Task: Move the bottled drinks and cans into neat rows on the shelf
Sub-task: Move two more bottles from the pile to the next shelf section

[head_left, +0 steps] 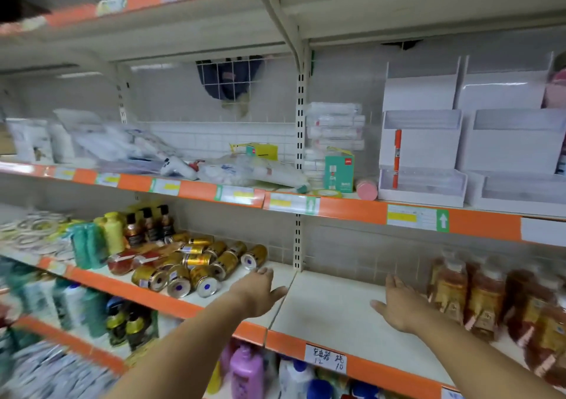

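Several gold cans [196,268] lie tumbled on their sides on the white middle shelf [324,306], left of centre. Two red-capped bottles [122,262] lie beside them, and dark upright bottles [150,227] stand behind. At the right end of the same shelf stand several amber bottled drinks [487,300] with yellow labels. My left hand [260,291] reaches over the shelf with straight fingers, just right of the cans, holding nothing. My right hand [398,303] is stretched out flat above the bare shelf, just left of the amber bottles, also holding nothing.
Green and yellow bottles [98,239] stand at the left of the cans. The shelf above holds plastic packets [239,172], a green box [338,173] and white display trays [422,184]. The shelf below carries toiletry bottles, including a purple one [245,371]. A metal upright [298,239] divides the bays.
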The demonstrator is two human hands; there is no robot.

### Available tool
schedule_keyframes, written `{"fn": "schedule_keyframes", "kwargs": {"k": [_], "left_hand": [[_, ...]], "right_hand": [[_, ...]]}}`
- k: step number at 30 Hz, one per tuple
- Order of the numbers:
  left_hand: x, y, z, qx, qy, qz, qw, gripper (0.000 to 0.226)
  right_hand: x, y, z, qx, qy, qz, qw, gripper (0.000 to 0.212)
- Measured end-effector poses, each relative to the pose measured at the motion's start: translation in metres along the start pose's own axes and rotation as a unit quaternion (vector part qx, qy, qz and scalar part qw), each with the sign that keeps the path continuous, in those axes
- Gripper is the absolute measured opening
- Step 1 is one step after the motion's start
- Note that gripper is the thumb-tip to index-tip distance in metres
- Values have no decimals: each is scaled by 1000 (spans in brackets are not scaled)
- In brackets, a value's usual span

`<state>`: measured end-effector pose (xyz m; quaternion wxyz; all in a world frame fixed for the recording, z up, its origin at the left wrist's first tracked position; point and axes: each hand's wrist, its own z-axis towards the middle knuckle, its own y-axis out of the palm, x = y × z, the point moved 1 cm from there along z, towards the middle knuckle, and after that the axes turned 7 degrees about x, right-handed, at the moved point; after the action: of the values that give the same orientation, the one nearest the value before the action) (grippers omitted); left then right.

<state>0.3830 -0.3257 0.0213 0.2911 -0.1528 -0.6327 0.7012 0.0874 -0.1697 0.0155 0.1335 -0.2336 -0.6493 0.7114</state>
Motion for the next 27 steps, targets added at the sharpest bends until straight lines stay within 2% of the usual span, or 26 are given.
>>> {"fn": "schedule_keyframes", "kwargs": {"k": [12,27], "left_hand": [[-136,-46,-83,9,-121,25,992,82],[-242,-65,-127,25,-222,5,975,79]], "right_hand": [[-147,16,-2,-2,-107,29,994,83],[-291,39,31,-6,-241,41,970,81]]}}
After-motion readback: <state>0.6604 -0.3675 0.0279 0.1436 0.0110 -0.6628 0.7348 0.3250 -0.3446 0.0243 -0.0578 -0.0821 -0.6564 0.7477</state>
